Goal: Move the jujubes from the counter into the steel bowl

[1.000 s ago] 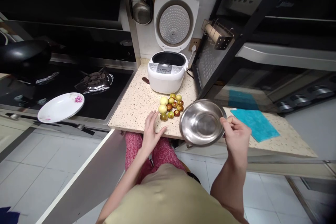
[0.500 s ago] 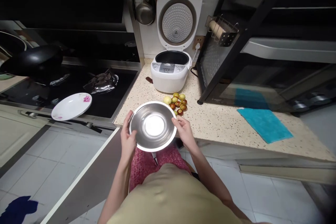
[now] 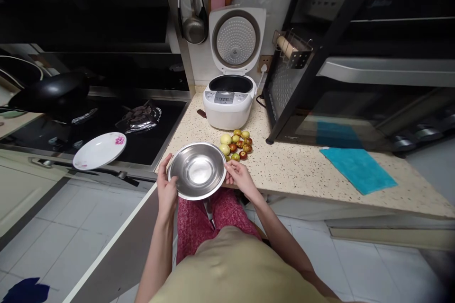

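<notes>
Head view: I monitor two bare hands at a stainless-steel bowl [image 3: 194,189]. The bowl is at the front edge of the speckled countertop [image 3: 284,165], partly over the wearer's legs, just left of a cluster of jujubes [image 3: 233,147]. I cannot tell whether its base touches the counter. The left hand [image 3: 167,191] closes on the left rim, thumb laid over the lip, fingers along the outer wall. The right hand [image 3: 242,179] pinches the right rim between thumb and fingers, with little gap beyond the rim's thickness. I judge that opposed holds keep the bowl level, and that its place beside the fruit keeps both within short reach. The left forearm rises steeply; the right slants inward from the right. Behind the fruit, the rice cooker [image 3: 227,116] stands with its lid raised, apparently for access.
</notes>
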Demonstrator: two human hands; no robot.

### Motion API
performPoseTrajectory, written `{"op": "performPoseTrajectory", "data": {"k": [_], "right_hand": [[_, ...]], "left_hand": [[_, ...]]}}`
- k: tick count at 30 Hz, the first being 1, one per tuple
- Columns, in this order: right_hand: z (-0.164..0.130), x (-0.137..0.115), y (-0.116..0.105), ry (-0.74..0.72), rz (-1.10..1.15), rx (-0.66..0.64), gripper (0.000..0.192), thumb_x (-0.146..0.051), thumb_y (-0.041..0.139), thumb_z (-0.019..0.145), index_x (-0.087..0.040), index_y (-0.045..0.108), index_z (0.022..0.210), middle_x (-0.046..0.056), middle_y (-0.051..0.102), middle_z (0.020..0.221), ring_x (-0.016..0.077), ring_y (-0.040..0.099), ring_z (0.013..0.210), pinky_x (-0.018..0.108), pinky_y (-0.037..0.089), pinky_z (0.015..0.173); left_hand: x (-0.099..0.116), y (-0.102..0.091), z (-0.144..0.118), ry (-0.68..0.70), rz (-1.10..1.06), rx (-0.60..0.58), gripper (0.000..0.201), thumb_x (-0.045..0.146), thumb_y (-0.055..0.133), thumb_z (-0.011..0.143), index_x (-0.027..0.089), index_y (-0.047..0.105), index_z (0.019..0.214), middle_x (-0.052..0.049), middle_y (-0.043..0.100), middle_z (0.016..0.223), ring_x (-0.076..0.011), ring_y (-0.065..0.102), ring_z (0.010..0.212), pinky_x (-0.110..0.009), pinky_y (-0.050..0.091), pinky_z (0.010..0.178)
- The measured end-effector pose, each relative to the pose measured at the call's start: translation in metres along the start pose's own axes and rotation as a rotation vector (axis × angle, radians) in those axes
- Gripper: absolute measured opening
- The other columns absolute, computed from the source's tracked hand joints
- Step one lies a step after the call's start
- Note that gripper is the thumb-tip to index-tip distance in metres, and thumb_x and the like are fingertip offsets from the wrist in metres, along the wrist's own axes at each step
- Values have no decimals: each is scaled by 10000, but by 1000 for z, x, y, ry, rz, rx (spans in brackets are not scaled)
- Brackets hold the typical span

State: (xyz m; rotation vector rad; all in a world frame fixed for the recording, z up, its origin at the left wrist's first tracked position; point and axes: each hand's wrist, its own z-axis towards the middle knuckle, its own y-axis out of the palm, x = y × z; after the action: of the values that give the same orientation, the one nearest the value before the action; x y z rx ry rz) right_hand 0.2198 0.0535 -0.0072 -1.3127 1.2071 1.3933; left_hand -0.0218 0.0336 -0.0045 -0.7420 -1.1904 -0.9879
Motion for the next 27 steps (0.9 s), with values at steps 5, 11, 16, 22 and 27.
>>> {"op": "performPoseTrajectory", "data": {"k": [5, 11, 16, 22, 27], "right_hand": [[-2, -3, -13, -149, -479, 226, 304, -500, 584, 955, -232, 627, 817, -8, 598, 659, 171, 573, 600, 290, 456, 591], [5, -5, -5, -387, -1144, 347, 213, -289, 647, 954, -198, 692, 1141, 145, 689, 1119, 325, 629, 1097, 388, 557, 760], [12, 0, 5, -369, -1328, 340, 296, -156, 688, 894, -159, 672, 1190, 163, 659, 1195, 342, 589, 1175, 397, 589, 729], [10, 8, 1, -423, -1259, 379, 190, -227, 685, 920, -166, 666, 1099, 143, 671, 1083, 323, 613, 1065, 388, 572, 690], [-7, -3, -6, -505, -1159, 499, 223, -347, 637, 977, -172, 660, 1113, 114, 669, 1008, 293, 625, 1000, 378, 550, 737]], "left_hand": [[0, 0, 3, -12, 11, 0, 735, 77, 546, 645, 254, 612, 1355, -57, 568, 1519, -296, 426, 1514, -459, 279, 1302], [-1, 1, 6, -21, -24, 99, 707, 63, 526, 636, 233, 621, 1316, -85, 564, 1513, -293, 464, 1488, -461, 314, 1284], [1, 4, 3, 125, 129, 141, 585, 102, 538, 821, 220, 566, 1394, -117, 518, 1561, -271, 425, 1523, -455, 303, 1290], [31, 10, -16, 483, 485, 74, 304, 209, 554, 1017, 236, 636, 1309, -124, 557, 1527, -301, 339, 1577, -564, 295, 1280], [47, 26, -34, 651, 521, -288, 354, 160, 564, 1031, 264, 626, 1363, -105, 627, 1434, -284, 511, 1465, -534, 441, 1211]]}}
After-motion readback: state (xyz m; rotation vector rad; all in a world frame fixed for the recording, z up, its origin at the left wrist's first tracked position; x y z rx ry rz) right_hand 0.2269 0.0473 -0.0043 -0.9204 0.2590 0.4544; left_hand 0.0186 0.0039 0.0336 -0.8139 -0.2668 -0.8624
